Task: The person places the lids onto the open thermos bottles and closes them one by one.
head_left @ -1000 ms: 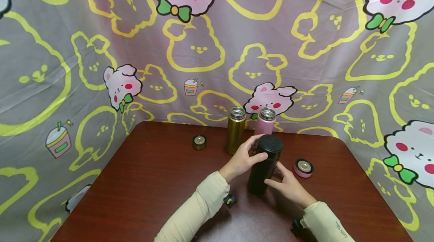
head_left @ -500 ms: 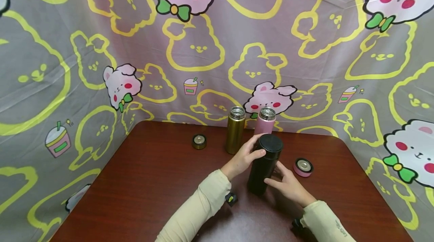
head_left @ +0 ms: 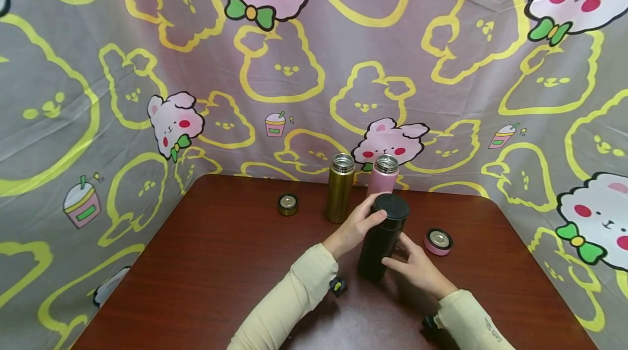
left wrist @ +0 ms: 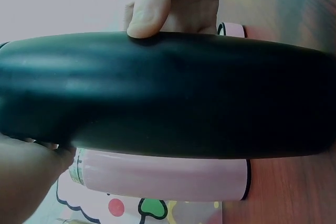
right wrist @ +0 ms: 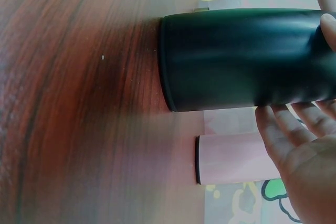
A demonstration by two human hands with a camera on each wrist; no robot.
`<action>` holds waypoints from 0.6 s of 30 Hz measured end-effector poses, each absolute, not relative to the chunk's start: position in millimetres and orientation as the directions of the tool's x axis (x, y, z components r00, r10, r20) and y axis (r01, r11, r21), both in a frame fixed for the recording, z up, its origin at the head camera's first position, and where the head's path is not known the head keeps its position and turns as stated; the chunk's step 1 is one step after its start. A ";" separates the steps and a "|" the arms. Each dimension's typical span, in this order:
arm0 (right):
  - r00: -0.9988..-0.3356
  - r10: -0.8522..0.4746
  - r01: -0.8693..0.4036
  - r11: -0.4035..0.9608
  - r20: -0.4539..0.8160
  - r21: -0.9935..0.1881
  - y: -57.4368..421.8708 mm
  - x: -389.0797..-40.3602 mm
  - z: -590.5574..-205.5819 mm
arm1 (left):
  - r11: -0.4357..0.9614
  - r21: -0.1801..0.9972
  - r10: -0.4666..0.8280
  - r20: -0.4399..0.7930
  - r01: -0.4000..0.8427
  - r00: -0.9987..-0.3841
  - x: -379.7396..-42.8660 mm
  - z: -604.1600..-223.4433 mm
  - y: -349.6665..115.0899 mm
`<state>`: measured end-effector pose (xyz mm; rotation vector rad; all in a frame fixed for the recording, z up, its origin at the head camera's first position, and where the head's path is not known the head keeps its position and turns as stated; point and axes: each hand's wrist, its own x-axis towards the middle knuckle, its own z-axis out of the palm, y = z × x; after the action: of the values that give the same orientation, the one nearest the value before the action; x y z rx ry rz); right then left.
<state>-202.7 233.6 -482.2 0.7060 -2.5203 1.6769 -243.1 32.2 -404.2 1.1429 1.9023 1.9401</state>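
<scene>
Fingers of the left hand [head_left: 352,229] curled round the black bottle's [head_left: 375,254] capped top, thumb against the cap, forearm slanting in from the bottle's left. The right hand [head_left: 417,269] gripped it lower, thumb in front and fingers behind, forearm coming from its right. Between them the black bottle stood roughly upright on the tabletop [head_left: 221,263]. Behind it were an uncapped pink bottle [head_left: 384,180] and, further left, an uncapped gold bottle [head_left: 339,192]; the gold lid [head_left: 288,205] lay well to its left, the pink lid [head_left: 438,242] to its right.
</scene>
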 end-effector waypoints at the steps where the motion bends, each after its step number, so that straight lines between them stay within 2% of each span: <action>1: -0.895 -0.352 -0.389 0.315 0.274 -0.866 233.8 -203.1 -482.9 | -0.153 0.916 0.625 0.381 0.371 -0.681 -243.8 -404.0 31.8; 5: -0.889 -0.360 -0.399 0.309 0.283 -0.863 234.3 -204.6 -485.2 | -0.119 0.903 0.616 0.394 0.413 -0.683 -245.1 -404.2 27.9; 12: -0.891 -0.357 -0.395 0.297 0.282 -0.870 234.4 -203.9 -485.1 | -0.067 0.901 0.529 0.397 0.429 -0.750 -239.0 -405.3 21.4; 18: -0.893 -0.354 -0.391 0.306 0.277 -0.868 234.4 -203.7 -485.3 | -0.056 0.894 0.481 0.414 0.444 -0.773 -234.6 -403.8 22.1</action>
<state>-203.7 234.4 -485.3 0.7167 -2.5111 1.6852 -234.6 22.1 -403.8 1.0484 2.1382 2.0041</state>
